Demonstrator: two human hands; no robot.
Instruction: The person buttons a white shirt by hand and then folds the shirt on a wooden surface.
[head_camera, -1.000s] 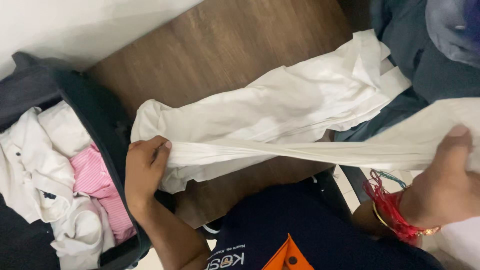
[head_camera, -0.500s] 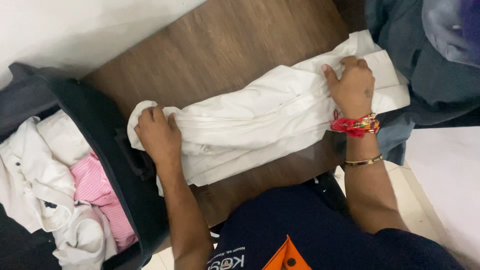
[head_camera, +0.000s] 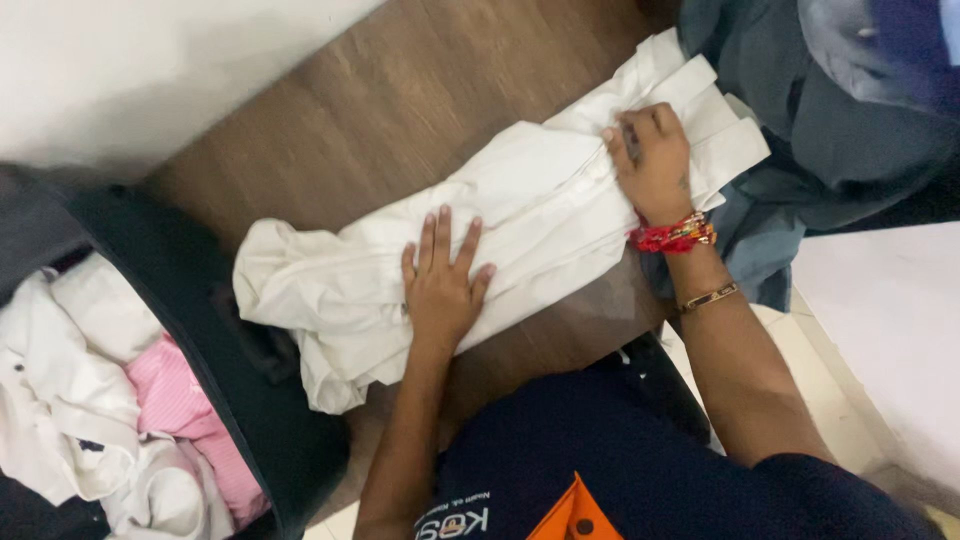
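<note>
Wooden table (head_camera: 400, 110), hands (head_camera: 440, 285) flattening white garment (head_camera: 530, 210)

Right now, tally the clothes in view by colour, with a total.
White: 3 – garment on table under left hand and right hand, 2 in the bag
Pink: 1
Grey-blue: 1 pile
Total: 5

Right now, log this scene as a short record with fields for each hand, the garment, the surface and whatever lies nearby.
left hand: flat, fingers spread, pressing the middle of the white garment
right hand: curled on the garment's far end
white garment: long, creased, lying across the wooden table
wooden table: brown, garment's near end hangs over its edge
dark bag: open at left, holds white and pink clothes
grey-blue clothes: piled at right
</note>
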